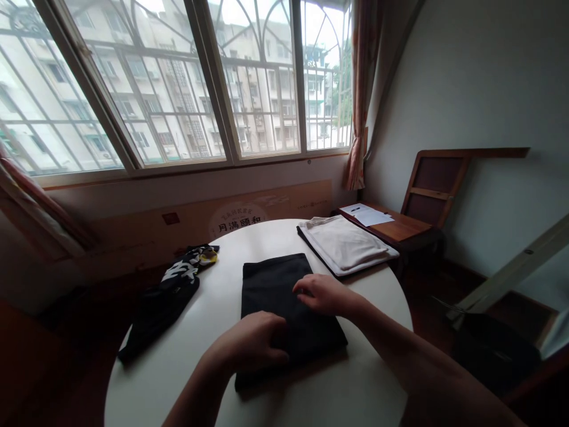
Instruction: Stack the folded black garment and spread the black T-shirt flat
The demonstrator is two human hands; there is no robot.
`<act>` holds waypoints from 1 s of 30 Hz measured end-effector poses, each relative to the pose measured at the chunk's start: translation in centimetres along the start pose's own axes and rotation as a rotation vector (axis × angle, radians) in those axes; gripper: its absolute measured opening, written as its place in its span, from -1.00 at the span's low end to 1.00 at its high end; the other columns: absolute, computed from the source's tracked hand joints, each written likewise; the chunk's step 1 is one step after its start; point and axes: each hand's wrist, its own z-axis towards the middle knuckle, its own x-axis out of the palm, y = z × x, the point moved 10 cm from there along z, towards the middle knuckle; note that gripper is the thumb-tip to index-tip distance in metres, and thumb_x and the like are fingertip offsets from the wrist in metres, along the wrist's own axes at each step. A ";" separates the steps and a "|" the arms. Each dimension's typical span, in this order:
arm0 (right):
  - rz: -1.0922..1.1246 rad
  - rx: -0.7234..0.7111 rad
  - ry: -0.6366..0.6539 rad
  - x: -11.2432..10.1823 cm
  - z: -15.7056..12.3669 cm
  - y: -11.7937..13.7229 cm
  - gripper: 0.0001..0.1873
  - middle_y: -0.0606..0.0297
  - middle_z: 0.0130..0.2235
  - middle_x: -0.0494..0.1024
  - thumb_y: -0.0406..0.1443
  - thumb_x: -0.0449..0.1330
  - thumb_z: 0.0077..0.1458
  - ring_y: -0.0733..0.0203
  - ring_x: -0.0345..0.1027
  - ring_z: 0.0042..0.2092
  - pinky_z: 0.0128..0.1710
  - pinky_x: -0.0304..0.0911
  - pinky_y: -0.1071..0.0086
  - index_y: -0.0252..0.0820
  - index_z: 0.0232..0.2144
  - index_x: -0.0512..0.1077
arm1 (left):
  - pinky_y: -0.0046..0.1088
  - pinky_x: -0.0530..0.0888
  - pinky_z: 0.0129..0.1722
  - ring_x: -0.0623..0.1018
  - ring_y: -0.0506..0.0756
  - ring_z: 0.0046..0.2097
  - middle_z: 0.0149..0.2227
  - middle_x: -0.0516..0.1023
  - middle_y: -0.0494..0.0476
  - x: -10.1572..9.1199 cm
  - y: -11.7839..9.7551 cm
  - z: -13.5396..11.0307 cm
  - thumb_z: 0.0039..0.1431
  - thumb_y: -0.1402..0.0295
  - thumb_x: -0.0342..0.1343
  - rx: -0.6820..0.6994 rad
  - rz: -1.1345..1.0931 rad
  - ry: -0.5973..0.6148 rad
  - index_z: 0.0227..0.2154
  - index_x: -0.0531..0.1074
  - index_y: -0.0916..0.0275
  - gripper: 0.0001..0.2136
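Note:
A folded black garment (275, 284) lies flat in the middle of the round white table (222, 332). My left hand (249, 343) rests on its near left part, fingers curled down onto the cloth. My right hand (326, 293) lies palm down on its right side, fingertips pressing the fabric. Neither hand lifts the cloth. A stack of folded white garments (344, 243) on a dark one sits at the table's far right edge.
A crumpled black garment with white print (166, 296) hangs over the table's left edge. A wooden side table (395, 225) with papers and a pen stands to the right, with a wooden frame leaning on the wall. Large windows fill the back.

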 end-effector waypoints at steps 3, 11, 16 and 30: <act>-0.022 -0.021 0.155 0.0 -2.1 0.7 -0.62 0.13 -0.04 0.61 -0.16 0.24 0.15 -0.02 0.48 0.00 0.04 0.30 0.22 -0.13 0.00 0.56 | -0.43 0.36 -0.35 0.52 0.15 -0.25 -0.27 0.56 0.04 0.5 -0.7 -0.8 -0.15 0.25 0.29 -0.034 0.100 0.017 -0.34 0.50 0.16 -0.75; -0.066 -0.031 0.244 1.6 -8.8 1.9 -0.26 0.01 0.34 0.28 -0.22 0.31 -0.01 -0.22 0.20 0.30 0.25 0.15 -0.01 -0.05 0.26 0.36 | -0.10 0.54 -0.15 0.58 0.36 -0.12 -0.09 0.58 0.35 1.7 -2.3 -1.4 -0.06 0.49 0.13 -0.161 0.339 0.013 -0.02 0.48 0.29 -0.56; -0.106 -0.058 0.141 2.0 -9.1 2.1 -0.30 0.11 0.28 0.39 -0.42 0.15 -0.09 -0.13 0.27 0.25 0.23 0.19 -0.01 -0.06 0.17 0.45 | -0.11 0.55 -0.12 0.57 0.36 -0.07 -0.05 0.56 0.40 2.6 -2.9 -1.2 0.04 0.56 0.08 -0.243 0.401 0.026 0.02 0.47 0.34 -0.58; 0.032 -0.057 -0.004 1.1 -9.1 1.1 -0.57 0.16 0.06 0.56 -0.46 0.11 -0.13 -0.04 0.42 0.07 0.07 0.34 0.12 -0.09 -0.20 0.57 | -0.29 0.43 0.09 0.53 0.17 0.06 0.05 0.58 0.13 1.6 2.7 -7.5 -0.05 0.69 -0.05 -0.271 0.092 -0.236 -0.04 0.56 0.09 -0.44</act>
